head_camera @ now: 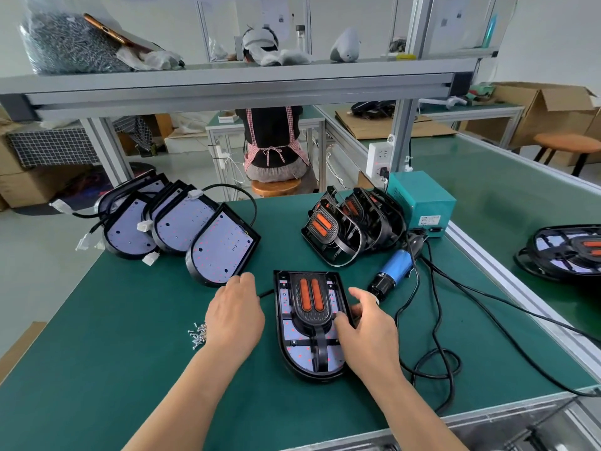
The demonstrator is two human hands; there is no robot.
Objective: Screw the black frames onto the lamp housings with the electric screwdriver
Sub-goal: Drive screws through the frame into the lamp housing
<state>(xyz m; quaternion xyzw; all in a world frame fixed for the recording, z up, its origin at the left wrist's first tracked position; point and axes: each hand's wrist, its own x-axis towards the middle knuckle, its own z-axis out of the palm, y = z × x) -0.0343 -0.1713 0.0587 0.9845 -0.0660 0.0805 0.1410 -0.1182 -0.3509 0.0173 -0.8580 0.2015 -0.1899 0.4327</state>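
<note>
Two hands work near the tabletop's (130,336) front edge. The right hand (367,333) grasps the framed lamp housing (289,333) with its fingers. Whether the left hand (234,320) fingers hold anything, I cannot tell.

Bare left hand (234,315), bare right hand (367,333); forearms seemingly unsleeved.

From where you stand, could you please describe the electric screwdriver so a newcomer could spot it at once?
Start at the green bench mat, then find the teal power box at its right rear. Just in front of it lies the electric screwdriver, the only blue cylinder with a black nose.
</note>
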